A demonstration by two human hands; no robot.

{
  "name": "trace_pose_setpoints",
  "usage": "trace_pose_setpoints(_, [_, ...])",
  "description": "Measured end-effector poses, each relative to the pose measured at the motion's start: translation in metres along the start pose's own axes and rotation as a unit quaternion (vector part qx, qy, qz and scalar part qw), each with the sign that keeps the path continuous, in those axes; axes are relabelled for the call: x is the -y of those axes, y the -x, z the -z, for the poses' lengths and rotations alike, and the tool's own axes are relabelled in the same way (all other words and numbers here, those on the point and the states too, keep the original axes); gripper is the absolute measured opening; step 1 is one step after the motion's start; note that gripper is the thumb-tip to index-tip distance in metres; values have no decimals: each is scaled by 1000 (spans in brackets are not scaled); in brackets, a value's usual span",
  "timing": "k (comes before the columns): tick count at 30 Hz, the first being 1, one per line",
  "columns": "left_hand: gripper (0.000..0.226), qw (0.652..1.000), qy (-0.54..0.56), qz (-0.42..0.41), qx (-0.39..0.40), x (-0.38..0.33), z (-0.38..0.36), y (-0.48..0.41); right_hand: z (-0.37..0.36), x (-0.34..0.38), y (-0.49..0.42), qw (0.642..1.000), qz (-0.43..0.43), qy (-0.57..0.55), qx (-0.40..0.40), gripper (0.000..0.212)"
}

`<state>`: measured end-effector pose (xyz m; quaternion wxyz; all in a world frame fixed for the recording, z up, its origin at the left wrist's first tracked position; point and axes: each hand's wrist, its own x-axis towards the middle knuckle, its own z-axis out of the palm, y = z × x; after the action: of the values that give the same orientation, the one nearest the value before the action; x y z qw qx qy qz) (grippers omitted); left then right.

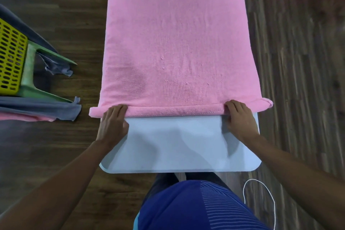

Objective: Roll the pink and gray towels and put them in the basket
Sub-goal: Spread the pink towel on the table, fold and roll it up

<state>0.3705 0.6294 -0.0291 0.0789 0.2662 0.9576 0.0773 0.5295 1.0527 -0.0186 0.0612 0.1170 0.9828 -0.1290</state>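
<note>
- The pink towel (177, 43) lay along the bench (177, 145), its near end rolled.
- My left hand (113, 123) gripped the roll's left end, my right hand (240, 119) the right.
- The gray towel (37, 108) and basket (11, 58) sat beyond the bench's left edge.

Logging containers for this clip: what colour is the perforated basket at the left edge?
The basket is yellow with slotted holes; head view.

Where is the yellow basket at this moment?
In the head view the yellow basket is at the far left edge, beside a green stool with gray towels draped nearby, left of the table carrying the pink towel.
</note>
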Motion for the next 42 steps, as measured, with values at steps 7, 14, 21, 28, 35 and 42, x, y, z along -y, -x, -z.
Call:
trace_pose_setpoints(7, [29, 999, -16, 25, 42, -1, 15, -22, 16, -7, -29, 996, -14, 56, 74, 21])
trace_pose_setpoints(14, [18, 997, -35, 73, 1, 0, 18, -28, 11, -6, -31, 994, -91, 45, 41, 18])
trace_pose_setpoints(21, [31, 999, 3, -28, -30, -2, 4, -21, -1, -6, -9, 999, -26, 14, -15, 37])
trace_pose_setpoints(28, [35, 1000, 7, 4, 19, -5, 14, -25, 9, -8, -26, 998, -45, 38, 16, 24])
trace_pose_setpoints(35, [18, 997, 16, 41, 61, 2, 35, -50, 28, -9, -51, 992, -62, 49, 94, 22])
trace_pose_setpoints(42, [21, 999, 10, -28, -42, -2, 15, -43, 10, 1, -40, 1000, 7, 21, -16, 28])
